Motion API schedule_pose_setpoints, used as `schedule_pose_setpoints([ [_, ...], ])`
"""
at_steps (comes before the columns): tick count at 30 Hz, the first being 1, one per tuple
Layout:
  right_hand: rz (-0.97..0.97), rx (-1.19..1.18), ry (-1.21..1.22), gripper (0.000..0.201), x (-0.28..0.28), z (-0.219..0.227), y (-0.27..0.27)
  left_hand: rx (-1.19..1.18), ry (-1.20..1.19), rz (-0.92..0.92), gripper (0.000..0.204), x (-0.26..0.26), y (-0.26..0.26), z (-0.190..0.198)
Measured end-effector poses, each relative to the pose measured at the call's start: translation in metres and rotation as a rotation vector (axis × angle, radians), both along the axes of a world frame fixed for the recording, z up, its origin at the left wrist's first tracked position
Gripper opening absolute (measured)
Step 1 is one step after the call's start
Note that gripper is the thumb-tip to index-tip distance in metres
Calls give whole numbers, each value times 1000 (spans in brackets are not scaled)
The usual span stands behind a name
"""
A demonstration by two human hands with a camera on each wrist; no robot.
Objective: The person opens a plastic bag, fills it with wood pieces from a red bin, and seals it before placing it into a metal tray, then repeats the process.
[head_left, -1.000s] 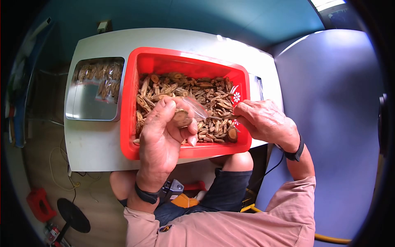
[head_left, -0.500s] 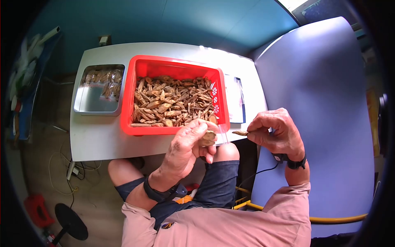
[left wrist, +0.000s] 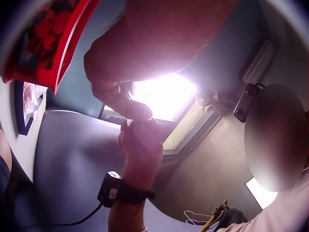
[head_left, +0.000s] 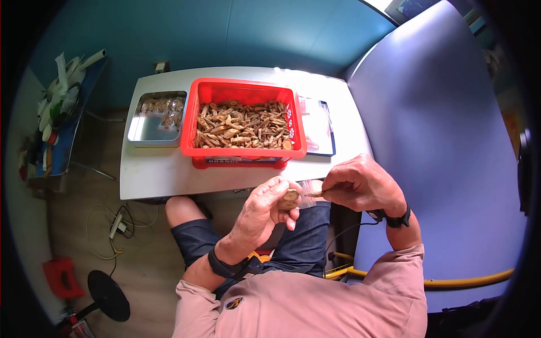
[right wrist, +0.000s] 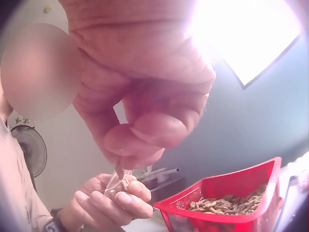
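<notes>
My left hand (head_left: 259, 208) holds a small clear plastic bag (head_left: 307, 197) in front of the table, its mouth turned to the right. Round, pale-brown dried root slices (head_left: 289, 198) show among the left fingers. Between thumb and fingertips, my right hand (head_left: 363, 185) pinches one dried root slice (head_left: 316, 188) right at the bag's mouth. From the right wrist view, that slice (right wrist: 119, 169) points down into the bag, which the left hand (right wrist: 113, 205) cups from below. Beyond both hands, a red plastic basket (head_left: 242, 152) holds a heap of dried root slices (head_left: 239, 128).
Left of the basket on the white table (head_left: 158, 180), a metal tin (head_left: 147, 134) contains several filled bags. A dark-edged tray (head_left: 321, 127) with clear plastic in it lies at the right. A large blue-grey panel (head_left: 434, 169) stands beside the right arm.
Both hands have drawn back from over the basket toward the body. The right hand has come left with the root slice, up to the bag's mouth. The head view has shifted.
</notes>
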State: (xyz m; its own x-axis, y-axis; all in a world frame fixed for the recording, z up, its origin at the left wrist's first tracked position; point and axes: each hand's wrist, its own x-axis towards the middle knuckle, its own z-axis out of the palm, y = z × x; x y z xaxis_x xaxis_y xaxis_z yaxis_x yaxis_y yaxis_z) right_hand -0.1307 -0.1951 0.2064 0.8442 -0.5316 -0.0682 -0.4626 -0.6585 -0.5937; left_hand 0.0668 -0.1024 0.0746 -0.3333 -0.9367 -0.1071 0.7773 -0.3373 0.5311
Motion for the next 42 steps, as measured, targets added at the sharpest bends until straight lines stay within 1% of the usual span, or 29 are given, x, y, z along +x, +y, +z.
schedule_pose_setpoints([
  [5,-9,-4,-55,8,-11,-10,20,-24,-10,-14,32,-14,16,0],
  [11,-77,-58,-129,9,-29,-13,42,4,5,-7,30,-31,33,0],
  [13,-165,102,-203,11,-35,-18,50,4,2,-5,30,-37,39,-1],
  [16,-181,172,-210,12,-43,-34,57,8,13,-8,30,-45,45,-6],
  [17,-183,174,-216,12,-44,-37,59,9,27,-8,29,-47,46,-7],
  [19,-94,89,-234,12,-47,-43,61,20,9,-3,29,-51,48,-8],
  [21,-111,105,-238,11,-49,-43,63,30,-8,1,29,-54,50,-7],
  [23,-43,2,-242,15,-53,-44,60,21,-64,1,31,-57,52,-5],
  [24,-47,4,-246,15,-56,-41,58,23,-68,-3,31,-59,53,-5],
  [26,47,78,-132,15,-61,-34,56,3,-125,-6,31,-62,54,-4],
  [27,44,81,-135,15,-62,-34,56,6,-127,-9,31,-63,53,-4],
  [29,2,91,-64,15,-62,-35,58,-6,-133,-34,31,-65,52,-5],
  [33,-15,100,-51,15,-67,-43,57,2,-134,-43,30,-70,52,-9],
  [36,-47,121,-108,16,-70,-47,56,25,-125,-52,27,-73,52,-11],
  [38,-98,198,-138,17,-69,-45,57,37,-130,-64,23,-74,51,-11],
  [42,-114,259,-183,18,-71,-58,57,69,-150,-67,21,-80,50,-9],
])
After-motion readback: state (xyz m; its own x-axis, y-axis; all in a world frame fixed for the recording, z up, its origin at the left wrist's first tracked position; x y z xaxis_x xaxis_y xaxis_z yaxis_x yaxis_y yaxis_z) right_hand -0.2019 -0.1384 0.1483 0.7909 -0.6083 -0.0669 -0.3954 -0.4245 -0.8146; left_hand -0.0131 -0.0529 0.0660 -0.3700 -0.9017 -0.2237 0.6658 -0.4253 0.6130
